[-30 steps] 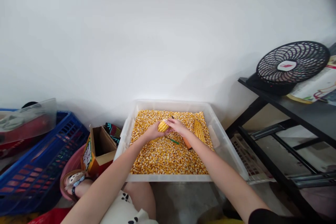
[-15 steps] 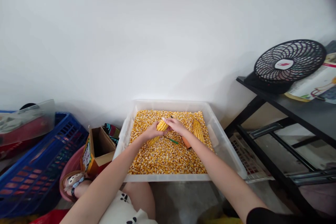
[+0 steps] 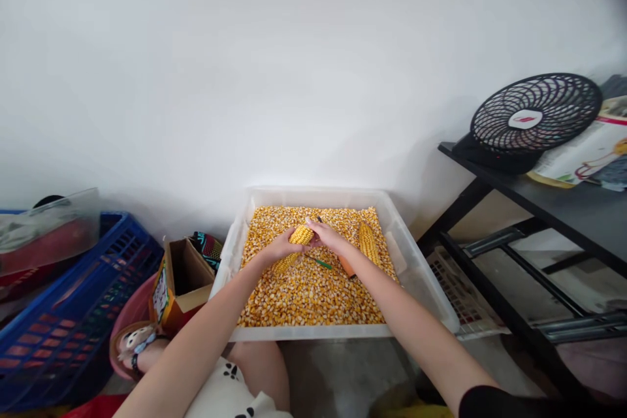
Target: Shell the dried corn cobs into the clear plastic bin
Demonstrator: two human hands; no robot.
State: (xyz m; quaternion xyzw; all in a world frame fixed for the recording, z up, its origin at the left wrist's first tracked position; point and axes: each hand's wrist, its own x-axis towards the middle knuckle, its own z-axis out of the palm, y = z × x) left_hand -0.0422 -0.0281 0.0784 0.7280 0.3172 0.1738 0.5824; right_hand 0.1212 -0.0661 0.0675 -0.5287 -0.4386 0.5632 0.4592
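A yellow corn cob [image 3: 301, 234], covered in kernels, is held just above a bin of loose corn kernels [image 3: 313, 304]. My left hand [image 3: 280, 245] is closed around its near-left side. At the cob's right end, my right hand [image 3: 323, 235] grips with the thumb on top; its other fingers are partly hidden. Another cob [image 3: 287, 264] lies on the kernels below my left hand, and a further cob [image 3: 368, 243] rests to the right. Under my right wrist lies an orange handle [image 3: 347, 266], partly covered. A thin green-ended stick [image 3: 322, 264] lies beside it.
The translucent plastic bin [image 3: 313, 333] stands against the white wall. On the left are a blue basket [image 3: 73, 320], a pink basin [image 3: 120, 326] and an opened cardboard box [image 3: 181, 281]. A black fan [image 3: 536, 114] sits on a dark table [image 3: 578, 209] at right.
The cob has turned and shifted slightly left in my hands. My right thumb has moved a little along its end. The camera view has shifted slightly.
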